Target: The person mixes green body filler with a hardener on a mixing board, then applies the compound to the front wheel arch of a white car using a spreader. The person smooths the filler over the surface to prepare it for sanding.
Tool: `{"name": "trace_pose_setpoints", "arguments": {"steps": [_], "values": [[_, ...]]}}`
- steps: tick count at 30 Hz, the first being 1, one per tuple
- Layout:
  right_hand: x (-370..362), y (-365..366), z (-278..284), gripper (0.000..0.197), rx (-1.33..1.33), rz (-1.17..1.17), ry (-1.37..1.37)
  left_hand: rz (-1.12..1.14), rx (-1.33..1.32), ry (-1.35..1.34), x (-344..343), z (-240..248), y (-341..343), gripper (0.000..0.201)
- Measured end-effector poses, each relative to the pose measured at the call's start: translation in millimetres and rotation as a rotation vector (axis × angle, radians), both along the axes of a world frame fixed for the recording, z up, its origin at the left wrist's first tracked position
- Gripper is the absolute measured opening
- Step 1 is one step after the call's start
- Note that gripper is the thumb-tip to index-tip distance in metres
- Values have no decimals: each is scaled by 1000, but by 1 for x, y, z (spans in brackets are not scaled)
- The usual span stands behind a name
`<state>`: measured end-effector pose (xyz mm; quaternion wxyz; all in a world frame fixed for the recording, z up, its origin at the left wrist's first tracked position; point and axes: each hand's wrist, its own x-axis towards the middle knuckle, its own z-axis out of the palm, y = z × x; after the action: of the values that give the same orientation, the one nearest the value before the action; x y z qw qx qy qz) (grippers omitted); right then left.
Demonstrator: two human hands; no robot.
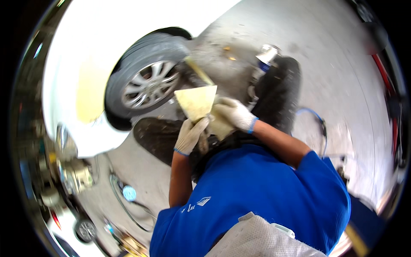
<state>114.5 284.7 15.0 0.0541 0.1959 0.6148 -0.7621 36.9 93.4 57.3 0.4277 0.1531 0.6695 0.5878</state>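
Both my hands wear white knitted gloves and are close together over my lap. My left hand (191,136) is closed round the narrow end of a putty spreader (196,102), whose wide pale yellow blade points away from me. Just to its right, my right hand (236,113) has its fingers bent over a pale yellow flat piece (221,125); its kind is unclear, and part of it is hidden under the glove. Ahead on the left stands a white car (137,17) with a yellowish filler patch (90,92) on the panel beside its wheel (150,85).
My bent knees (280,92) flank the work. A dark block with a yellow edge (199,73) stands by the tyre. Beyond my right knee is a blue-and-white can (266,59). A round blue sanding disc (129,193) with a hose lies left; a blue hose (319,118) lies right.
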Motion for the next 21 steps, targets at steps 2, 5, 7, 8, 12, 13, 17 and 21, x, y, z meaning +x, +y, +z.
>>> {"name": "trace_pose_setpoints", "arguments": {"steps": [2,5,7,8,12,13,17,21], "values": [[10,-2,3,34,158,82,127,-65,-163,137,8,9,13,28],[40,30,18,30,207,119,19,147,-159,109,9,12,22,32],[81,79,50,25,110,-62,79,303,-102,224,-1,0,24,34],[111,105,65,22,-8,-252,95,353,-133,224,-8,3,22,34],[266,189,44,21,508,-969,-59,417,-135,252,-35,-6,21,41],[312,201,10,22,416,-1124,-111,400,-145,264,-39,-10,16,41],[476,133,-116,19,501,-1345,-921,241,-191,334,-63,-12,59,36],[603,-37,-270,20,520,-444,-1550,232,-236,303,-59,-8,76,36]]}}
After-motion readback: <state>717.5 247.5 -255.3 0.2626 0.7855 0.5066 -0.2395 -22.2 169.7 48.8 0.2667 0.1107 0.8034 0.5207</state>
